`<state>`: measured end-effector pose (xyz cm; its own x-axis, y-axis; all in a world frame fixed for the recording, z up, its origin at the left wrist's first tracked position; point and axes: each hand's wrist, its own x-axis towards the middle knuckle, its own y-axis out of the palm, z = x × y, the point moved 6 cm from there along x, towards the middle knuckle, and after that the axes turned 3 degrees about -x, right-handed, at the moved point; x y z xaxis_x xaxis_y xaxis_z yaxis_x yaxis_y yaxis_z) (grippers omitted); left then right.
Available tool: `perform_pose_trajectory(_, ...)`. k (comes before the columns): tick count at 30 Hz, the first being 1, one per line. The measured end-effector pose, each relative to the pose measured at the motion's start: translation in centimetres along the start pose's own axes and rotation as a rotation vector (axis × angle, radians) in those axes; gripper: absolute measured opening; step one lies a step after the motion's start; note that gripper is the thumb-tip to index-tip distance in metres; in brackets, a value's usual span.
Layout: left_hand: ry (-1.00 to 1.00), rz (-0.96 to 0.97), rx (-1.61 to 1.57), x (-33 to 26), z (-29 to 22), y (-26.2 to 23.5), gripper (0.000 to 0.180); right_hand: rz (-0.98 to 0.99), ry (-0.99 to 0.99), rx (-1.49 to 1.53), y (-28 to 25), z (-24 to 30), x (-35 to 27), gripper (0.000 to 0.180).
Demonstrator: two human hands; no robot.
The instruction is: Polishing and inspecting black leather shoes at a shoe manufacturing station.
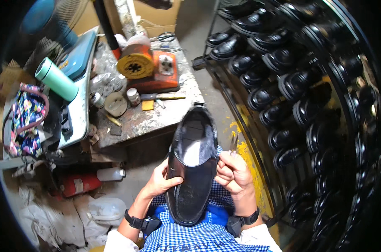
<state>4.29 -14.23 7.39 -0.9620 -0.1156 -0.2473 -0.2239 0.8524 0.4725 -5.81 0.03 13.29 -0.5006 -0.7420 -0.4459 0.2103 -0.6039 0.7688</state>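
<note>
A black leather loafer (191,182) stands upright before me over my lap, toe toward my body, its opening facing up and a pale insole showing inside. My left hand (162,181) grips its left side, thumb lying on the upper. Close to the right edge of the opening, my right hand (234,172) is closed with its fingers curled. From the top of that fist a thin, pointed metal tool (234,143) sticks up; its exact kind is too small to make out. Whether the right fingertips also pinch the shoe's edge is unclear.
Ahead stands a stained workbench (146,124) with an orange grinding machine (150,69), a small white jar (133,95) and a yellow block (147,105). A green bottle (56,80) is at left. Racks of black shoes (279,90) fill the right. Low left lies a red cylinder (79,185).
</note>
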Motion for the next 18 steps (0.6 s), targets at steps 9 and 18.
perform_pose_trajectory(9, 0.092, 0.044, 0.155, 4.3, 1.3, 6.0, 0.067, -0.459, -0.458, -0.525, -10.0, 0.4, -7.5, 0.036)
perform_pose_trajectory(18, 0.249, 0.605, 0.959, 4.7, 10.0, 20.9, 0.065, -1.018, -0.725, -0.139, -20.3, -5.0, -23.8, 0.034)
